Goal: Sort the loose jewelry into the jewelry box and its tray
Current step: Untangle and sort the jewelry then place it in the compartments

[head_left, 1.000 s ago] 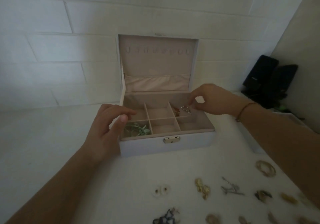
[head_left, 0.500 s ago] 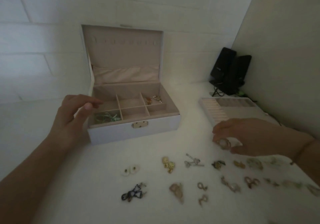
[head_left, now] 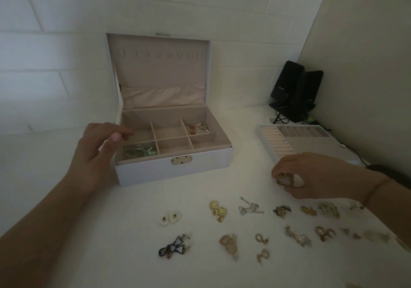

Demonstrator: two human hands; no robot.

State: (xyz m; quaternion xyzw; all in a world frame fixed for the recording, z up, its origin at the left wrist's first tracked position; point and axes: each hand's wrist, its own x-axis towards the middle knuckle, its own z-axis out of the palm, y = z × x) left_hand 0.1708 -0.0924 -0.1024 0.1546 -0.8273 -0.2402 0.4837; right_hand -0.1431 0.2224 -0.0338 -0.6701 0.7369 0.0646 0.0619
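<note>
Head camera, looking down past my two forearms at a white tabletop (head_left: pixel 66 176).

Nearest me, loose jewelry lies scattered in rough rows: a dark blue bow-shaped piece (head_left: pixel 172 247), a pair of round cream earrings (head_left: pixel 169 218), gold nugget earrings (head_left: pixel 218 210), a silver pair (head_left: pixel 250 206) and many small pieces trailing off to the right, blurred at the frame edge.

Just beyond them my right hand (head_left: pixel 311 176) pinches a gold hoop-like piece (head_left: pixel 283 180) between fingertips and thumb, low over the surface. I judge the grip thin: the piece could slip and drop among the others, or my wrist could sweep the pieces lying right beside it as I lift away.

My left hand (head_left: pixel 95 154) rests against the left front corner of the jewelry box (head_left: pixel 175 172), fingers loosely curled with nothing in them, thumb over the rim. A nudge from it could shift the box.

The box stands open, lid upright. Green pieces (head_left: pixel 139 151) fill its front left compartment; orange and silver pieces (head_left: pixel 198 127) sit in the back right one. The other compartments look bare.

To the right, well apart, lies the tray (head_left: pixel 278 143), its ring rolls showing, with nothing I can make out in it.

Farthest back, two black speakers (head_left: pixel 295 89) stand in the corner where a white brick wall meets a plain wall. Lighting is dim.
</note>
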